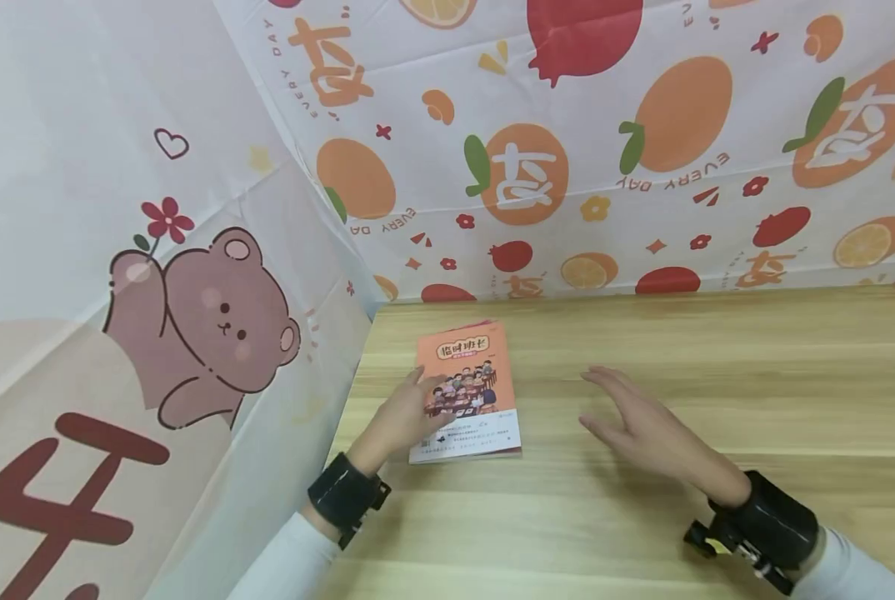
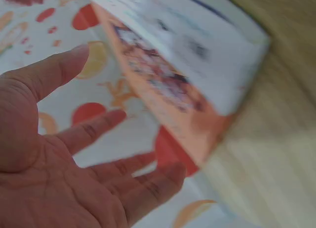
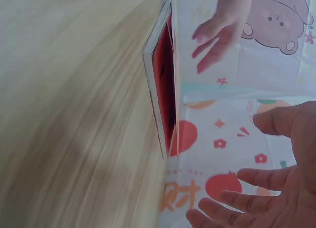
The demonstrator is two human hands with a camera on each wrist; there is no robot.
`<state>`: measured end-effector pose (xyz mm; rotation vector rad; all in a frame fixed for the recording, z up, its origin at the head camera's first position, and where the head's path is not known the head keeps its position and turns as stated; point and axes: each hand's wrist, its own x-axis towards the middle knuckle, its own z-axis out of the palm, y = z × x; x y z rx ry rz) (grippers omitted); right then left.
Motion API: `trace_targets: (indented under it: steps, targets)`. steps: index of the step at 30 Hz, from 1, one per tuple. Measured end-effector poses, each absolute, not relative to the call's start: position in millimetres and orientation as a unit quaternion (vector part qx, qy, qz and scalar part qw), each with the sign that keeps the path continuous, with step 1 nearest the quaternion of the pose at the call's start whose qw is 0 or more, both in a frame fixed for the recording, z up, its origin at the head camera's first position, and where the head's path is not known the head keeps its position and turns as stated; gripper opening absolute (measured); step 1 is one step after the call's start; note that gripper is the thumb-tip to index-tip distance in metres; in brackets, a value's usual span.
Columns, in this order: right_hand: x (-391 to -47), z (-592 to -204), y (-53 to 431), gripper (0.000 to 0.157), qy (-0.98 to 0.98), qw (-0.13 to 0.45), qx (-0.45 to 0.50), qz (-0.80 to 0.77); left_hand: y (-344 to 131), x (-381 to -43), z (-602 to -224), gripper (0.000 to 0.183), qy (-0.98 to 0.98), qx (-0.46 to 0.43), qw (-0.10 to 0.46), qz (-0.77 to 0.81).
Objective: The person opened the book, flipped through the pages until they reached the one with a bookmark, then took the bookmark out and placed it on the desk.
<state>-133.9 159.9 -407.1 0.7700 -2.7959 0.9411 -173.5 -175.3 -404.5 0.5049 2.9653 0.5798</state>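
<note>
An orange book (image 1: 472, 343) with a white lower band and a picture of children at desks lies on the wooden table, a red edge peeking out behind its top. Over the left side of its cover hovers my left hand (image 1: 406, 417), fingers spread and relaxed. The left wrist view shows that open palm (image 2: 54, 188) beside the blurred book (image 2: 212, 45). Edge-on in the right wrist view, the book (image 3: 157, 85) shows red beneath its cover. To the right, my right hand (image 1: 646, 433) is held above the table, fingers extended, with nothing in it.
Behind the table (image 1: 717, 358) hangs a white cloth (image 1: 432, 183) with printed fruit. A pale sheet with a bear print (image 1: 215, 308) stands along the left side. Black camera bands (image 1: 346, 496) circle both wrists.
</note>
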Motion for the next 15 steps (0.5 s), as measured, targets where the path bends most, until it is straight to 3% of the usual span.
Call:
trace_targets:
  steps: [8, 15]
  targets:
    - [-150, -422, 117, 0.078, -0.912, -0.031, 0.361, 0.194, -182, -198, -424, 0.076, 0.959, 0.128, 0.113, 0.224]
    - [-161, -433, 91, 0.075, -0.894, -0.052, 0.424, 0.132, -179, -202, -432, 0.081, 0.95, 0.124, 0.131, 0.254]
